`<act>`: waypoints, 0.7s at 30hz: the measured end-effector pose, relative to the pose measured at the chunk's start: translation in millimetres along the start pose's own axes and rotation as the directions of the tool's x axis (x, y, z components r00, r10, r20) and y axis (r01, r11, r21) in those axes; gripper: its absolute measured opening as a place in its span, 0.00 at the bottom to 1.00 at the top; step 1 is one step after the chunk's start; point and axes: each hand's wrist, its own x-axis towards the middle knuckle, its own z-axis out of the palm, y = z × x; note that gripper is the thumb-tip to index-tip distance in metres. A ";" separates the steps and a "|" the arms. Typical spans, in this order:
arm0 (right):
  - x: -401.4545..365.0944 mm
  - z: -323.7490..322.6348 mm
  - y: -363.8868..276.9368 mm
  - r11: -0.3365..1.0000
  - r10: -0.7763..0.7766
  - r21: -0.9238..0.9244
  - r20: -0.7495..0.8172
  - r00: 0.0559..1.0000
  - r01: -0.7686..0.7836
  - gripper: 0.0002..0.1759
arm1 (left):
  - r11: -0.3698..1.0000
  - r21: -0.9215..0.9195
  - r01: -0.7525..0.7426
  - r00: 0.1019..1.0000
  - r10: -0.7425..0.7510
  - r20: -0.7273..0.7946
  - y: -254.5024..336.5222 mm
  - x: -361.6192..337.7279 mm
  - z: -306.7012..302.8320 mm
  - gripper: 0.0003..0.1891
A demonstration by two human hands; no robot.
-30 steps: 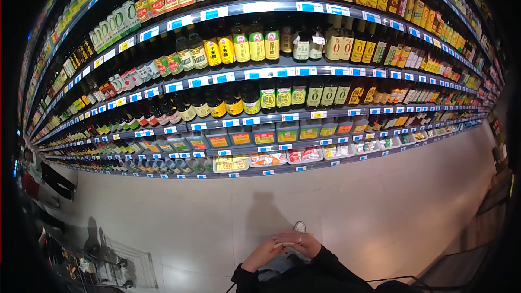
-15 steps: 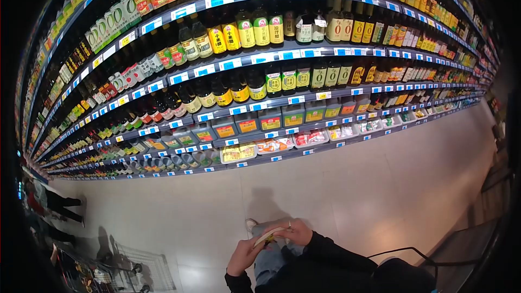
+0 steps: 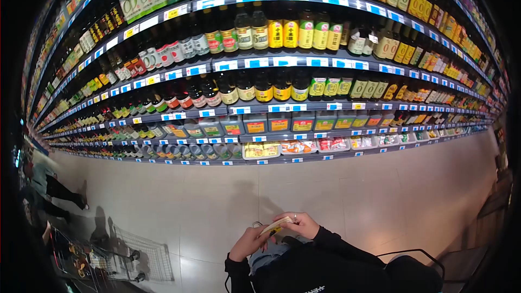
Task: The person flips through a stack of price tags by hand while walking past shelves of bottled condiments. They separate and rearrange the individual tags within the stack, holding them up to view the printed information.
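From afar, I had the left fingers (image 3: 254, 234) and right fingers (image 3: 298, 222) grasping a pale, flat item (image 3: 278, 224), perhaps a phone, between them; shelves (image 3: 296, 63) of bottles (image 3: 275, 34) stood well beyond the fingers.

Left fingers (image 3: 256, 234) and right fingers (image 3: 296, 219) on pale object (image 3: 275, 225), shelved bottles (image 3: 275, 33), cart (image 3: 134, 255)

Supermarket — bottles (image 3: 275, 33); price tags (image 3: 256, 63)
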 end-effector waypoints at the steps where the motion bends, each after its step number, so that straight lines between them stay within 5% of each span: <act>1: 4.4 4.5 -1.0 0.996 0.031 0.080 0.005 1.000 -0.031 0.14 | 1.000 -0.016 0.020 0.999 -0.019 0.031 -2.6 -2.2 -6.7 0.13; 5: 27.5 3.0 25.3 0.976 0.058 0.207 0.069 0.996 -0.071 0.14 | 0.998 -0.054 0.029 0.999 -0.030 -0.021 3.8 -4.1 -26.1 0.13; 9: 46.5 3.9 37.3 0.994 0.032 0.110 -0.028 0.999 -0.029 0.13 | 0.992 -0.122 -0.022 0.999 0.027 0.041 1.0 -0.7 -40.4 0.13; 11: 57.6 8.0 33.2 0.975 -0.023 0.216 -0.086 0.996 0.041 0.11 | 0.992 -0.122 0.010 0.995 0.002 0.097 -3.5 -3.6 -48.6 0.13; 15: 72.6 24.8 41.3 0.998 -0.047 0.038 -0.117 0.992 0.051 0.10 | 0.979 -0.198 -0.045 0.992 0.067 0.108 -26.0 -1.1 -73.2 0.13; 21: 75.5 43.1 30.9 0.997 -0.077 0.008 -0.163 0.984 0.080 0.15 | 0.925 -0.373 -0.070 0.977 0.140 0.164 -45.5 3.7 -80.4 0.12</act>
